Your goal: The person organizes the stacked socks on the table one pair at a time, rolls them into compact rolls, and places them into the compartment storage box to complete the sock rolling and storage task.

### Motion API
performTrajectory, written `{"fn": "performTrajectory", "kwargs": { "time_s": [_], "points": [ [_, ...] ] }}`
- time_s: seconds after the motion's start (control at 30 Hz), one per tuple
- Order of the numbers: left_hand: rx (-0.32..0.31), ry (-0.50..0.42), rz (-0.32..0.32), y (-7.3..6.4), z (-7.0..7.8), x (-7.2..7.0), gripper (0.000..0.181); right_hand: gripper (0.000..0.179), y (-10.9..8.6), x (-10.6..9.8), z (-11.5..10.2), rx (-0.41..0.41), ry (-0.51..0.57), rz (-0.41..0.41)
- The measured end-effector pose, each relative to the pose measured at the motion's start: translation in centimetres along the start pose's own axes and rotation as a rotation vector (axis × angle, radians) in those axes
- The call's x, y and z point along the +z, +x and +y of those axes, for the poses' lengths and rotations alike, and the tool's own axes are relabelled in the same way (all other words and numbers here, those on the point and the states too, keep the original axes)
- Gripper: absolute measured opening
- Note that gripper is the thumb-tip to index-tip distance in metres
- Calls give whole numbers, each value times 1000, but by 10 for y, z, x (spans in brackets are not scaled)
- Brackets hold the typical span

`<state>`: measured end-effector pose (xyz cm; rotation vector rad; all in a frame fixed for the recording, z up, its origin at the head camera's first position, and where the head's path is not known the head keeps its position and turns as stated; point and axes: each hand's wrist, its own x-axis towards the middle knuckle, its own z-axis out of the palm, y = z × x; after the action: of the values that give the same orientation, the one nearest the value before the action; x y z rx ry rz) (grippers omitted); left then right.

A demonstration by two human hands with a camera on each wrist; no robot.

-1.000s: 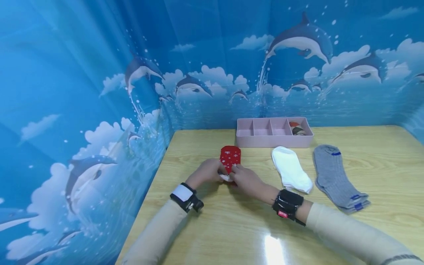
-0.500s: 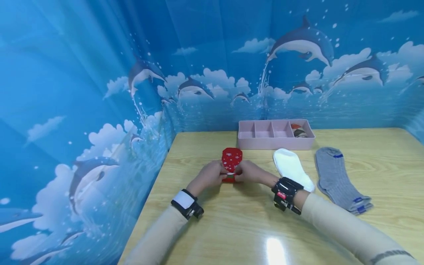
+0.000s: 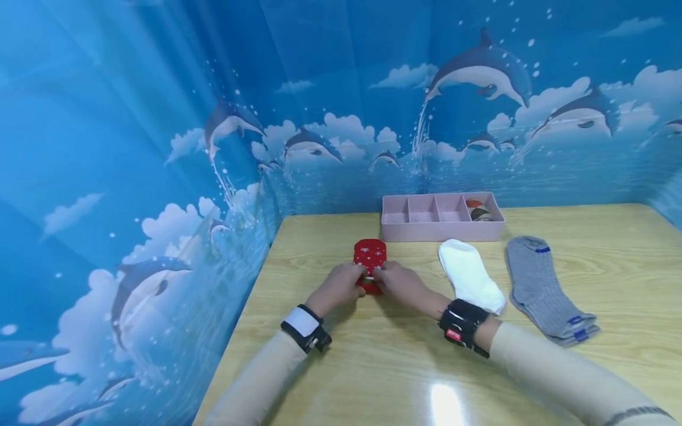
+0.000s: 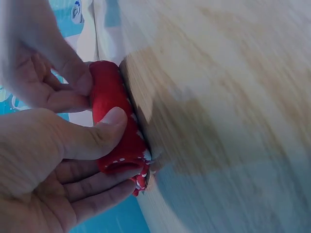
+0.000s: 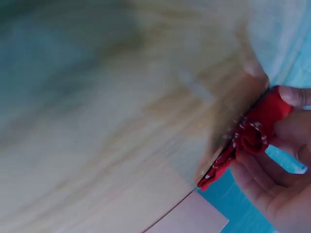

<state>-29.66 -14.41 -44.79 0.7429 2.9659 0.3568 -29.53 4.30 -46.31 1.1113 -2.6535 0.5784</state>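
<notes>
Two hands, one red sock bundle: your left hand (image 3: 340, 286) and right hand (image 3: 403, 286) pinch its two sides, thumbs and fingers nearly closed on the soft, white-flecked cloth (image 3: 370, 253), partly rolled into a tube on the wood-grain table (image 3: 394, 367). Just behind sits one smooth pink box (image 3: 439, 232), four compartments, one bundle (image 3: 479, 212) in the rightmost; to your right lie two ribbed, blue-banded grey socks (image 3: 540, 290), stacked flat, and smooth white sockwear (image 3: 469, 273), single or doubled, I can't tell.

Red sock (image 3: 370, 253) | white-patterned | near end rolled up — perhaps loosely | on table (image 3: 373, 367)
</notes>
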Motion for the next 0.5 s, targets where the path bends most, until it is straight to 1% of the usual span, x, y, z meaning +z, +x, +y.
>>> {"fn": "performTrajectory", "kwargs": {
  "time_s": [0.07, 0.13, 0.27, 0.43, 0.5],
  "points": [
    [-13, -6, 5, 0, 0, 0, 26, 8, -4, 3, -3, -44, -91, 39],
    [-21, 0, 3, 0, 0, 0, 26, 13, -6, 5, -4, -64, -137, 52],
    [-32, 12, -5, 1, 1, -1, 26, 21, -6, 6, -4, -50, -137, 24],
    [-71, 6, -25, 3, 2, -1, 28, 22, -3, 5, -4, -36, -135, -8],
    [-78, 10, -23, 4, 3, -1, 27, 23, -3, 5, -4, -29, -134, -12]
  ]
}}
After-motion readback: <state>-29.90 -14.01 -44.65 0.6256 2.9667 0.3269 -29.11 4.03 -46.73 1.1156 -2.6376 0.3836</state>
